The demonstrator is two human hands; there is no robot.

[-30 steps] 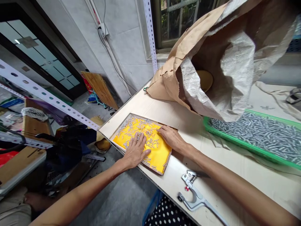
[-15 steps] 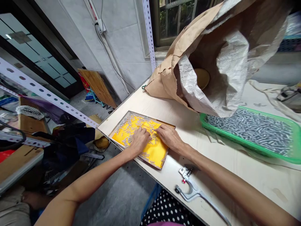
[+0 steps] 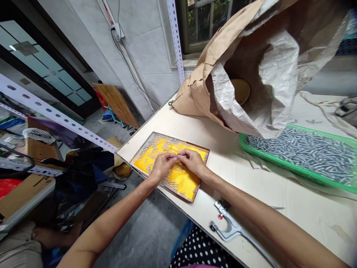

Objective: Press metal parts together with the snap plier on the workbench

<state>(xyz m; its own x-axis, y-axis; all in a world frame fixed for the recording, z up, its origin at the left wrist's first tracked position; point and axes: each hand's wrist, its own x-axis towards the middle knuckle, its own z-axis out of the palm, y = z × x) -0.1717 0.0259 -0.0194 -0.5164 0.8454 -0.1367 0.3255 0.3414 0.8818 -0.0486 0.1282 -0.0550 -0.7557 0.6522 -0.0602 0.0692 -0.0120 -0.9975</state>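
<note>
A shallow tray lined with yellow point(image 3: 181, 181) lies at the table's near left corner, strewn with several small silver pins point(image 3: 156, 143). My left hand point(image 3: 163, 164) and my right hand point(image 3: 191, 160) meet over its middle. Both have their fingers curled, and the fingertips touch in a pinch around a few pins gathered between them. What exactly each hand grips is too small to make out.
A green tray point(image 3: 281, 165) heaped with silver pins sits to the right, under a big brown paper sack point(image 3: 251, 63). Metal pliers point(image 3: 232, 230) lie at the table's near edge. Perforated shelf rails point(image 3: 55, 117) and clutter fill the left.
Both hands lay flat and spread on the yellow tray a second ago. They have since drawn together and curled into a pinch over its middle.
</note>
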